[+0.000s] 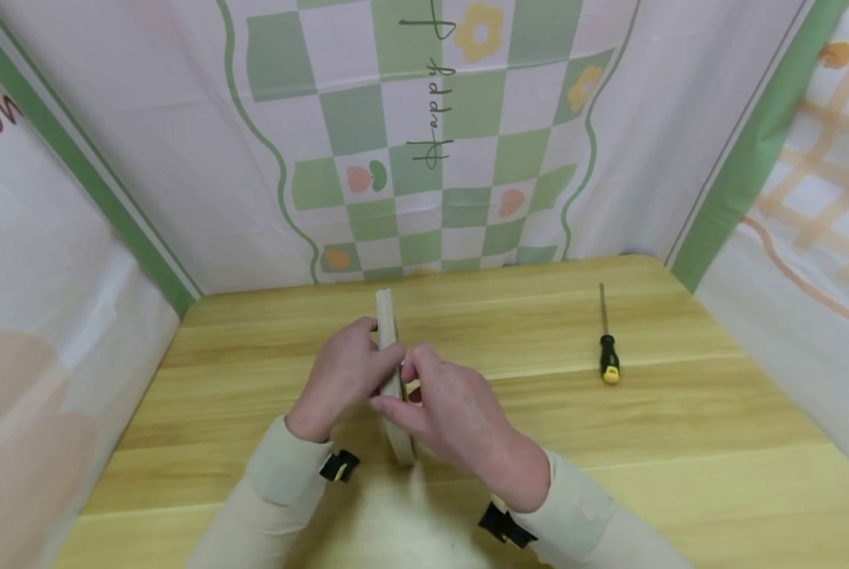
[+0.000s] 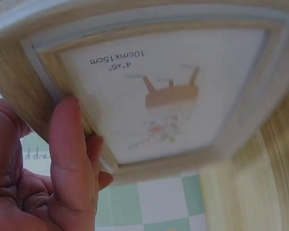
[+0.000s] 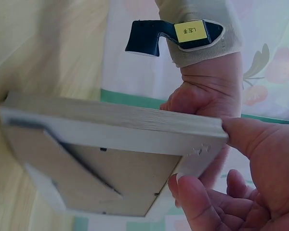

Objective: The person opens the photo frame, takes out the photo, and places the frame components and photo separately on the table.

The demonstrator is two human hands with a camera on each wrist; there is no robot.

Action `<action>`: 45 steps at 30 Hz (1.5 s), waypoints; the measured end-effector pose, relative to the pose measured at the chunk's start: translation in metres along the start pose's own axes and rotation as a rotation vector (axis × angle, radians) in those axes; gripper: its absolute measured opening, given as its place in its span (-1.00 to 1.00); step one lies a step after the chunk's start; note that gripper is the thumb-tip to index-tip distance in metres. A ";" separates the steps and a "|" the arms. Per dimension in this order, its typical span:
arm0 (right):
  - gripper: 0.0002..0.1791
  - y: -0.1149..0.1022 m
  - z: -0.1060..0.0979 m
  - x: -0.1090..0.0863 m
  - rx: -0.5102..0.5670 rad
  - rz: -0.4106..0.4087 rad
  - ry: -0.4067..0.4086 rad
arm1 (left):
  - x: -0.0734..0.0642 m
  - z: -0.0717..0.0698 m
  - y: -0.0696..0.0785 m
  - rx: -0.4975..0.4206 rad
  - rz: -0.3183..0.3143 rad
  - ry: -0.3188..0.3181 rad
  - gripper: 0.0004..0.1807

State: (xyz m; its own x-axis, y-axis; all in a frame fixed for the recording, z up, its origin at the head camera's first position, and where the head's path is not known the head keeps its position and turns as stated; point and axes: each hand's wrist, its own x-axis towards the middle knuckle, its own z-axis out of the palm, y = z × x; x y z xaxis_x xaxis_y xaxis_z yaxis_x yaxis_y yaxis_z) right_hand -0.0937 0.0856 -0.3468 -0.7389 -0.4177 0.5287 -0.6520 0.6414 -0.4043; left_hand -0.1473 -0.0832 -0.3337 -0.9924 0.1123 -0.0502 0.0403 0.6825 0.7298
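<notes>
The picture frame (image 2: pixel 149 33) mixes wood-grained light brown with whitish bands. Its insert (image 2: pixel 183 130) is white, printed with a brown motif and dark lettering; the backing board (image 3: pixel 120 175) is brown with black tabs. The screwdriver (image 1: pixel 608 352) is black — yellow at the handle's end. Yellowish wood grain streaks the tabletop (image 1: pixel 681 427); the backdrop cloth (image 1: pixel 470 95) wears green-and-white checks — plus yellow flowers.

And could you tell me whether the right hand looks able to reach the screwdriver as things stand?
Probably yes: nothing visible blocks the table between the right hand and the screwdriver, though the hand would likely first have to come away from the frame.
</notes>
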 end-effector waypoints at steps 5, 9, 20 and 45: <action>-0.62 0.000 -0.004 0.000 0.054 0.078 -0.062 | -0.002 -0.002 -0.004 -0.006 -0.011 0.014 -0.55; -0.65 0.005 -0.005 0.001 0.038 0.109 -0.068 | -0.003 -0.004 -0.008 -0.039 -0.024 0.009 -0.50; -0.75 0.030 -0.004 0.000 -0.040 0.173 -0.082 | -0.005 -0.006 -0.018 -0.121 -0.019 0.011 -0.49; -0.46 0.090 0.001 0.003 0.007 0.553 -0.415 | -0.007 -0.002 -0.034 -0.366 0.024 -0.032 -0.58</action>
State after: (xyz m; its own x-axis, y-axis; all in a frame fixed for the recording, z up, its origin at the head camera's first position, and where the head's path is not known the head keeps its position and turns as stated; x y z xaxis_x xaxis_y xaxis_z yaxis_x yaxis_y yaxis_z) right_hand -0.1552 0.1411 -0.3827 -0.9664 -0.2427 -0.0851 -0.1605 0.8277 -0.5378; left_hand -0.1421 -0.1085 -0.3568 -0.9874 0.1514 -0.0466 0.0140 0.3759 0.9265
